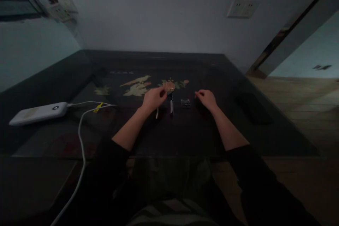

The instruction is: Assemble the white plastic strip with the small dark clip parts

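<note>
My left hand (154,99) is closed in a pinch over the dark table. Its fingertips are at the upper end of a thin, shiny metal piece (171,106); what they grip is too dim to make out. A narrow pale strip (157,113) shows just below that hand. Right of the metal piece lies a small, shiny, block-like object (185,103), apart from both hands. My right hand (207,99) hovers or rests to the right of it, thumb and fingers drawn together. Whether anything tiny is between them cannot be seen.
A white power bank (39,113) lies at the left, with a white cable (79,130) running toward me and a yellow tag (98,107) on it. A dark flat object (255,108) lies at the right. Wall sockets (242,9) are behind the glossy, flower-patterned table (159,137).
</note>
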{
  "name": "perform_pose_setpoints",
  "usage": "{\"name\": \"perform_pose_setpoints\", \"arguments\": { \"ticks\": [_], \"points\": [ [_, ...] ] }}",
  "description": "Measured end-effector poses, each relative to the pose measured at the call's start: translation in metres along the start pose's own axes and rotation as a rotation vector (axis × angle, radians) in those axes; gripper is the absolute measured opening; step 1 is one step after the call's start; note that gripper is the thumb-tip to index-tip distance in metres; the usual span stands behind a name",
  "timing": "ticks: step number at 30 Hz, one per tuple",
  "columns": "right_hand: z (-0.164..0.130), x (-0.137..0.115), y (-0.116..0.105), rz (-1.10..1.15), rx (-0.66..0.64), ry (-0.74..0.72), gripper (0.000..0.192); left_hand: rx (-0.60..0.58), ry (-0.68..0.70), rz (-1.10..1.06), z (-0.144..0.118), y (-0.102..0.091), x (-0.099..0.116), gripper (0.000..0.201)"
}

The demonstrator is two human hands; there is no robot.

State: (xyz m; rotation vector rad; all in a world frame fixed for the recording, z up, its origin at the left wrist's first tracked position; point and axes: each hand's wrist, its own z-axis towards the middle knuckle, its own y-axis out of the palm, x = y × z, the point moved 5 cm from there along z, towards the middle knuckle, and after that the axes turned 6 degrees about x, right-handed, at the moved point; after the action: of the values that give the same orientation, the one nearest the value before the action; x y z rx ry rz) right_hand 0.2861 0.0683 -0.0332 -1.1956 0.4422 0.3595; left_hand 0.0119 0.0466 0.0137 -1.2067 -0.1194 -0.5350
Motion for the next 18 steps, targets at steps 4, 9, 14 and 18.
{"name": "perform_pose_setpoints", "arguments": {
  "ticks": [4,9,14,18],
  "points": [
    [0.000,-0.001,0.000,-0.010,-0.011,0.007,0.034,-0.048,0.043,0.044,-0.005,0.004,0.008,0.023],
    [0.000,-0.001,0.000,-0.016,0.002,0.001,0.033,-0.116,0.034,0.089,-0.009,0.012,0.008,0.023],
    [-0.001,-0.002,0.000,-0.015,0.003,-0.002,0.033,-0.165,0.001,0.140,-0.016,0.018,0.017,0.029],
    [-0.001,-0.002,-0.001,-0.012,-0.012,0.030,0.032,-0.189,-0.014,0.145,-0.019,0.023,0.022,0.034]
  ]
}}
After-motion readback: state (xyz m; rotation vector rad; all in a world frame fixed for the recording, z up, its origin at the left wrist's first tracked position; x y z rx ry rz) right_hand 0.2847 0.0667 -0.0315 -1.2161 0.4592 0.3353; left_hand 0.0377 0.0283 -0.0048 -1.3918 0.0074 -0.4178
